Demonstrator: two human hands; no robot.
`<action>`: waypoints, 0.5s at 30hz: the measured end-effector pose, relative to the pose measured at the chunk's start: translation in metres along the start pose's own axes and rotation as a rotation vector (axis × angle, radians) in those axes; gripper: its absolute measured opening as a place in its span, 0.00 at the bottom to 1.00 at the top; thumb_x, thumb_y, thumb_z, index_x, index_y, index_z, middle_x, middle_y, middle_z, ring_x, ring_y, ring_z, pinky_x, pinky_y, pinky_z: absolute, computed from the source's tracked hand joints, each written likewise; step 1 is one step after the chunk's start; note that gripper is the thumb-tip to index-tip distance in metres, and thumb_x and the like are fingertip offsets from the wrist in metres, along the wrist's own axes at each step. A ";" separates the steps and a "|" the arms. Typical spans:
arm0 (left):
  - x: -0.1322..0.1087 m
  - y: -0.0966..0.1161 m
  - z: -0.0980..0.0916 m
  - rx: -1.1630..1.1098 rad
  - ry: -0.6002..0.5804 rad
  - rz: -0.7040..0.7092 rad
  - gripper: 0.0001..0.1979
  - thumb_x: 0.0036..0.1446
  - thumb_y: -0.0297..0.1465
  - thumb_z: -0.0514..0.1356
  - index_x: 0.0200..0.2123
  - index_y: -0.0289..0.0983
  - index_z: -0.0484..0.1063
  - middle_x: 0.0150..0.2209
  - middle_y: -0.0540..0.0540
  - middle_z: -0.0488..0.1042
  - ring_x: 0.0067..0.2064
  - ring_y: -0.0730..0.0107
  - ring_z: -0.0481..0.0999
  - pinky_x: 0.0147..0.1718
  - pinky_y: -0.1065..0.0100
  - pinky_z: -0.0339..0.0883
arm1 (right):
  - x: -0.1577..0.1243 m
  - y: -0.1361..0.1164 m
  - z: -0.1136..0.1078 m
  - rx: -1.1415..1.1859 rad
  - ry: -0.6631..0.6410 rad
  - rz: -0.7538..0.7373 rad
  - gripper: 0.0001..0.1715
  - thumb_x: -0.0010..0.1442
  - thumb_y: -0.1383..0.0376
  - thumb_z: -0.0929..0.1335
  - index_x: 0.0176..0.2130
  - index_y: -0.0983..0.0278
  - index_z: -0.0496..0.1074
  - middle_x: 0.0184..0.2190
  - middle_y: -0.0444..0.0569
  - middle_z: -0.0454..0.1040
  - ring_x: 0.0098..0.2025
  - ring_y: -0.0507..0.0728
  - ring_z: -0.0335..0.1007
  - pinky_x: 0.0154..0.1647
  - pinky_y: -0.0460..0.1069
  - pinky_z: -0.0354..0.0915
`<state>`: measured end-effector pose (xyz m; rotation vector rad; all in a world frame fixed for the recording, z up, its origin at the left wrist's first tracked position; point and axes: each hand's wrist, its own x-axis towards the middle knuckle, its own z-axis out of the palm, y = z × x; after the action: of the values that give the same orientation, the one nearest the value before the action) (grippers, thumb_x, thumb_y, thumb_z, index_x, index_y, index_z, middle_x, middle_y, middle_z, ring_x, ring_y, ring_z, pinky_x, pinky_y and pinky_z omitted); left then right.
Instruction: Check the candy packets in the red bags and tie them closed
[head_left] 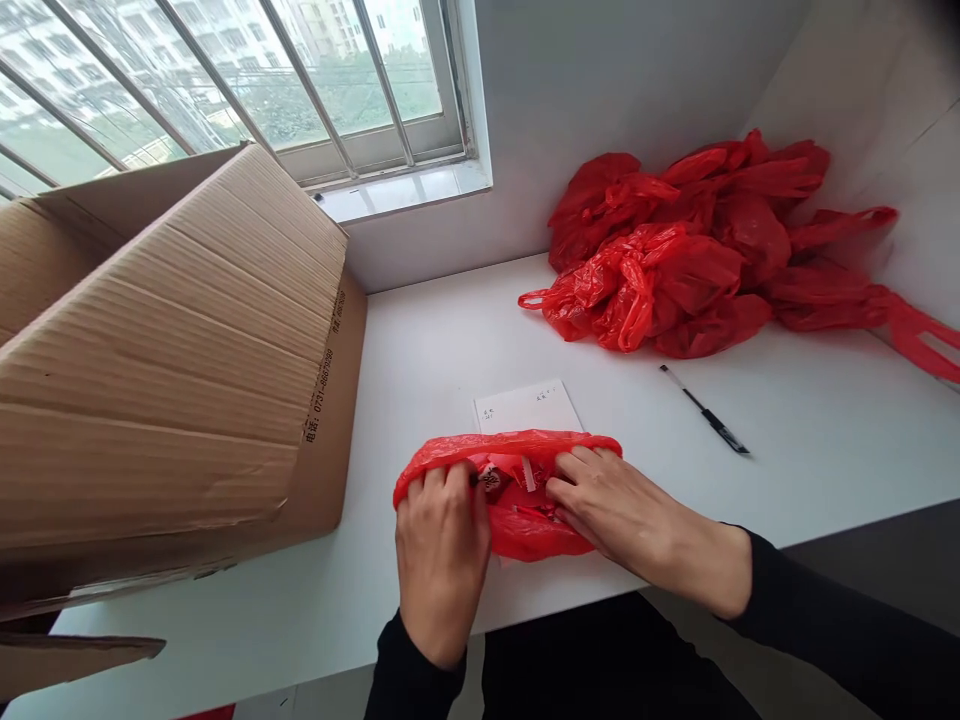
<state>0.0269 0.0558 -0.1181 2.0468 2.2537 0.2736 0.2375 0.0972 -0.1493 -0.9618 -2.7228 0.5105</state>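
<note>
A small red plastic bag (525, 530) lies near the front edge of the white table (825, 430), with pale packaged items showing inside its mouth. My left hand (441, 545) is closed on the bag's left rim. My right hand (626, 515) rests on the bag's right side, fingers curled over its rim and contents. A white paper slip (525, 405) with small print lies flat just behind the bag.
A large open cardboard box (172, 370) lies tipped on its side over the left of the table. A heap of red plastic bags (697, 250) fills the back right corner. A black pen (705, 410) lies right of the slip. A barred window (247, 80) is behind.
</note>
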 end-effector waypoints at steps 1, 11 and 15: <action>0.001 0.000 -0.001 0.017 0.017 0.000 0.10 0.66 0.27 0.52 0.43 0.39 0.73 0.41 0.41 0.77 0.43 0.52 0.75 0.41 0.54 0.69 | 0.001 -0.002 -0.002 -0.010 -0.006 0.016 0.12 0.64 0.77 0.62 0.40 0.61 0.68 0.38 0.46 0.67 0.38 0.56 0.59 0.41 0.53 0.57; 0.003 0.014 0.009 -0.023 0.020 0.134 0.12 0.65 0.27 0.53 0.43 0.42 0.77 0.46 0.40 0.73 0.47 0.52 0.72 0.45 0.51 0.69 | 0.024 -0.015 -0.013 -0.143 -0.025 0.257 0.10 0.65 0.74 0.64 0.42 0.63 0.72 0.35 0.49 0.70 0.36 0.59 0.64 0.35 0.53 0.58; 0.010 0.017 0.017 -0.039 0.071 0.165 0.15 0.65 0.27 0.55 0.51 0.44 0.75 0.54 0.39 0.70 0.52 0.49 0.70 0.49 0.49 0.68 | 0.024 -0.011 -0.004 -0.180 0.062 0.237 0.11 0.67 0.72 0.63 0.47 0.63 0.69 0.36 0.48 0.71 0.36 0.59 0.66 0.35 0.53 0.59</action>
<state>0.0458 0.0689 -0.1304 2.2394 2.1018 0.4054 0.2138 0.1058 -0.1398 -1.3323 -2.6486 0.2706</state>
